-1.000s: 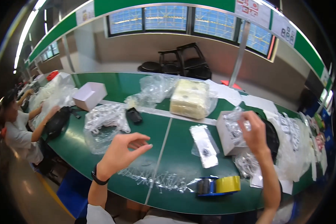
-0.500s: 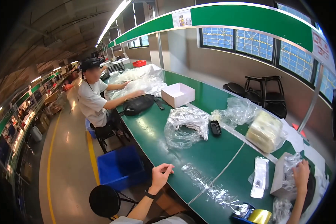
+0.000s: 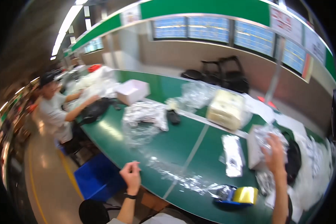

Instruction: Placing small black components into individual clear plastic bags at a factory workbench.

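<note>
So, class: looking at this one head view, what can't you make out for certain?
- What the right hand grips: crinkled clear plastic over the white box hides it, and motion blur softens it.
- Whether the left hand pinches the clear plastic strip: too blurred.
- The small black thing: too small and blurred to identify.
- The table's right end: cut off by the fisheye rim.

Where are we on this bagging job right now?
Looks done: one flat clear bag with a dark item lies on the green table. In hand: the right hand is on crinkled plastic atop the white box; the left hand hovers loosely closed, empty. Left: loose plastic bags and the yellow tape roll, untouched.
</note>
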Tool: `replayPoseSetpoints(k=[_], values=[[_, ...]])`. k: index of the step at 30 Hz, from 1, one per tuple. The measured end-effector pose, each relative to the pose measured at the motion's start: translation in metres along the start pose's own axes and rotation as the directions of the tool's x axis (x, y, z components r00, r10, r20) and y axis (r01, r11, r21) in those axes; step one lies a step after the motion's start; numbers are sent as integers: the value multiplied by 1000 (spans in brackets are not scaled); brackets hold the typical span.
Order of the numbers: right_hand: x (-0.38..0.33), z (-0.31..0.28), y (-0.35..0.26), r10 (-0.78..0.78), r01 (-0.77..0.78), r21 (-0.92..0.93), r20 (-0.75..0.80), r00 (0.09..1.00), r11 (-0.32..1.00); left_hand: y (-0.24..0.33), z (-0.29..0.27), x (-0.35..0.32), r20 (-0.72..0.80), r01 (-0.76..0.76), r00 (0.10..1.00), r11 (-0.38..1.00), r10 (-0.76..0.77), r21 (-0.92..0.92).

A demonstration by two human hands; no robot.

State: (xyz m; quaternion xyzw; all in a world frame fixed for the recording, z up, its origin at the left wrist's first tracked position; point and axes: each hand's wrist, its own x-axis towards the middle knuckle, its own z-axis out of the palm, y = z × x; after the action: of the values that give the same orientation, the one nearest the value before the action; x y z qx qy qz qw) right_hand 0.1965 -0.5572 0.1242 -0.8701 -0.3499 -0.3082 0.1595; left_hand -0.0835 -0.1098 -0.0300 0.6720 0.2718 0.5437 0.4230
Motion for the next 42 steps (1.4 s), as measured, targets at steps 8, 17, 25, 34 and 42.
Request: replayPoseSetpoints(k=[8, 17, 25, 34, 42], values=[[-11, 0, -43, -30, -296, 377, 660, 751, 878, -29, -25, 1, -84, -29, 996, 999, 30, 18], [-41, -35, -11, 371, -412, -86, 626, 686, 907, -30, -20, -1, -66, -22, 998, 1000, 22, 6], [-96, -7, -14, 374, -164, -459, 417, 828, 873, -26, -11, -2, -61, -17, 998, 1000, 17, 10], [-96, -2, -10, 345, -311, -152, 337, 876, 938, -24, -24, 2, -94, -10, 995, 999, 13, 40], [-101, -21, 4, 460, -443, 447, 78, 885, 777, -4, -16, -2, 39, 113, 993, 991, -110, -76]])
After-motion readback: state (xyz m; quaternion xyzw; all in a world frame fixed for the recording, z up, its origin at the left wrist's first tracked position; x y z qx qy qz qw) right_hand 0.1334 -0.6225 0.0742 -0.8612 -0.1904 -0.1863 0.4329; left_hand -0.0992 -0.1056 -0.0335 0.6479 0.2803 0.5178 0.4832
